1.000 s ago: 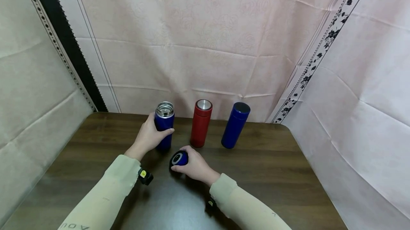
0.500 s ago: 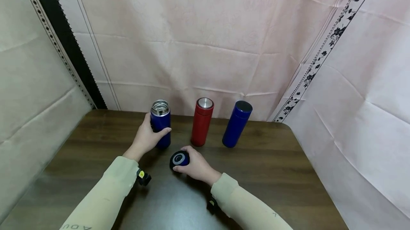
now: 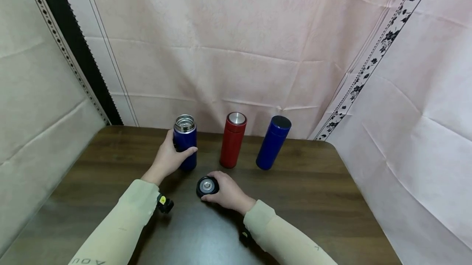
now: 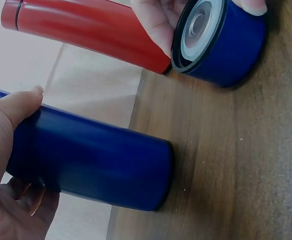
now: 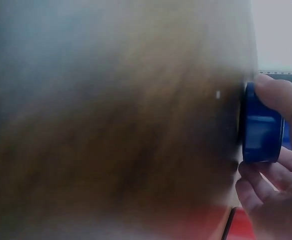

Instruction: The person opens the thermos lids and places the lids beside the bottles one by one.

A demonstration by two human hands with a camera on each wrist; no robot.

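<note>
- Lid (image 3: 207,186), one: in front of the blue bottle (image 3: 185,144), on or just above the table (image 3: 313,203); contact not certain. Turned since a second ago: then tilted, with blue beside the ring; now grey underside facing up inside a black rim.
- Right hand (image 3: 229,193): curled round the sides of the lid, thumb at the near edge; scarcely shifted over the turn.
- Blue bottle: uncapped, steel neck (image 3: 185,123) bare; upright toward the back left, apparently standing on the table.
- Left hand (image 3: 169,159): wrapped round the body of the blue bottle, thumb across the front; much as half a second ago.
- Red bottle (image 3: 232,144) and black-topped bottle (image 3: 272,144): to the right, untouched, without evident change of place.
- Bearing on the work, by judgement: lid fully separate, probably being settled upside down, with the blue bottle merely steadied.
</note>
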